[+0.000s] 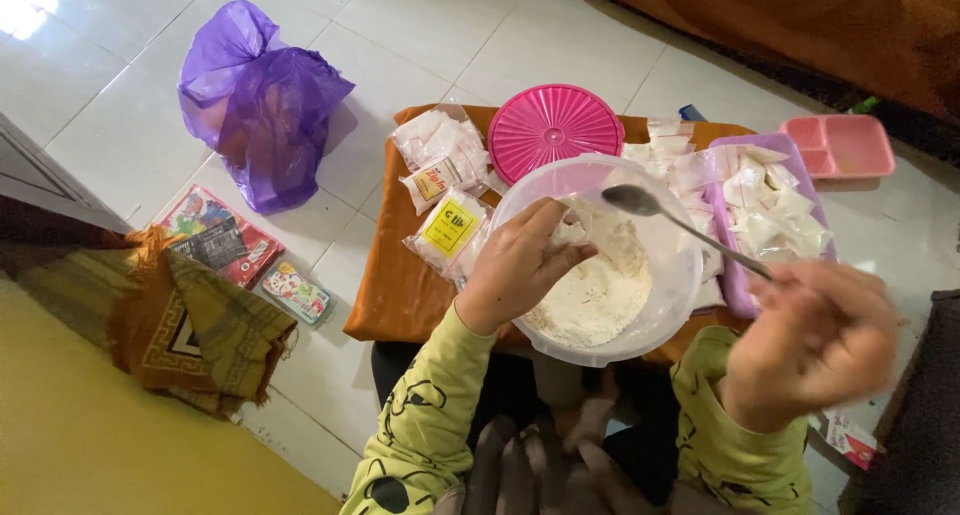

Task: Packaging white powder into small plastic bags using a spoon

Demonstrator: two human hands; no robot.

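Observation:
A clear plastic tub (672,320) holding white powder (596,300) sits on a small orange-covered table (395,295). My left hand (516,265) reaches into the tub and pinches a small clear bag (570,232) over the powder. My right hand (815,340), blurred, grips the handle of a metal spoon (650,203) whose bowl hovers above the tub. Both sleeves are yellow-green with black prints.
A pink round lid (555,123) lies behind the tub. Small filled packets (442,160) lie left, more in a purple tray (775,210) at right. A pink compartment box (842,145), purple plastic bag (260,100), colourful boxes (222,235) and folded cloth (200,330) rest on the tiled floor.

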